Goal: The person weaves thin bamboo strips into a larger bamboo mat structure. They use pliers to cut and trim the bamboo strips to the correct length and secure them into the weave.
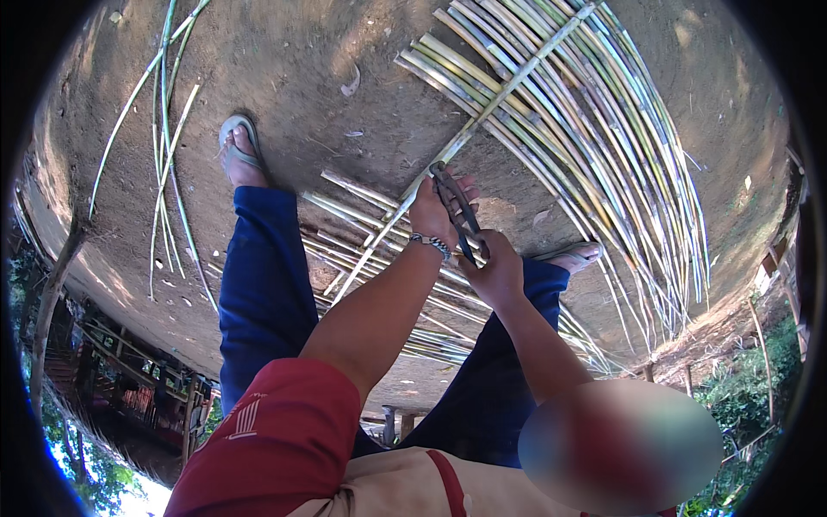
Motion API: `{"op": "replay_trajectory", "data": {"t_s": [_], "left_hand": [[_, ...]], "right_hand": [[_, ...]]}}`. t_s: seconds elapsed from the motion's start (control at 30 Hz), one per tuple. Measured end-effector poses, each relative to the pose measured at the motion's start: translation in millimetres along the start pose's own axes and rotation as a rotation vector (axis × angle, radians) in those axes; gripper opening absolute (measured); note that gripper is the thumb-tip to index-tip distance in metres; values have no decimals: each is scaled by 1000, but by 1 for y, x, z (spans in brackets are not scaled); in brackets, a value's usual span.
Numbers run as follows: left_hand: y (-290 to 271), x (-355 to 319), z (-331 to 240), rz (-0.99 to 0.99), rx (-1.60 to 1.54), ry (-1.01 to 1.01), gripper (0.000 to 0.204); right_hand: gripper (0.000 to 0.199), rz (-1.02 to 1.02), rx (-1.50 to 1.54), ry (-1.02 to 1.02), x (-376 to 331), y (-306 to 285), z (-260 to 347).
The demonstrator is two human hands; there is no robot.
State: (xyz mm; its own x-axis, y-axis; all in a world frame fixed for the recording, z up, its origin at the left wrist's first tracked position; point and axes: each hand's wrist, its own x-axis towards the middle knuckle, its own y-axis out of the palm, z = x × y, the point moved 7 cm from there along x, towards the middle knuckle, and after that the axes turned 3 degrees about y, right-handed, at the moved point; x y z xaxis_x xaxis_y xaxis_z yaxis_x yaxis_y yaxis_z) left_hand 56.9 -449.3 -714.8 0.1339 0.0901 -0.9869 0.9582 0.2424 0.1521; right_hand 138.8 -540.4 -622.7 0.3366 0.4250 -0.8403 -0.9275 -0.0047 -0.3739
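Observation:
A dark pair of pliers (459,203) slants between my two hands, its head up against a long bamboo crosspiece (508,90). My right hand (500,267) is closed around the lower handle ends. My left hand (435,214), a chain bracelet on its wrist, is turned palm up with fingers curled about the upper part of the pliers, beside the crosspiece. What its fingertips press on is partly hidden. Slim bamboo poles (594,112) lie side by side under the crosspiece at upper right. More poles (345,196) pass beneath my forearms and between my legs.
Loose thin bamboo lengths (164,129) lie on the bare earth (319,69) at upper left. My sandalled feet (241,146) stand apart, the right one by the pole ends. A wooden post (53,302) rises at the left, with greenery (749,379) at lower right.

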Motion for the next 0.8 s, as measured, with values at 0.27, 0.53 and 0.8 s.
{"op": "replay_trajectory", "data": {"t_s": [0.27,0.53,0.8], "left_hand": [[19,-35,-12,405,26,-235,58],[21,-23,-19,196,362,34,61],[19,-39,-53,-135,863,234,55]], "right_hand": [[45,573,1233,377,-11,39,-1],[24,305,841,316,-13,20,5],[30,131,-7,80,-23,23,-1]]}}
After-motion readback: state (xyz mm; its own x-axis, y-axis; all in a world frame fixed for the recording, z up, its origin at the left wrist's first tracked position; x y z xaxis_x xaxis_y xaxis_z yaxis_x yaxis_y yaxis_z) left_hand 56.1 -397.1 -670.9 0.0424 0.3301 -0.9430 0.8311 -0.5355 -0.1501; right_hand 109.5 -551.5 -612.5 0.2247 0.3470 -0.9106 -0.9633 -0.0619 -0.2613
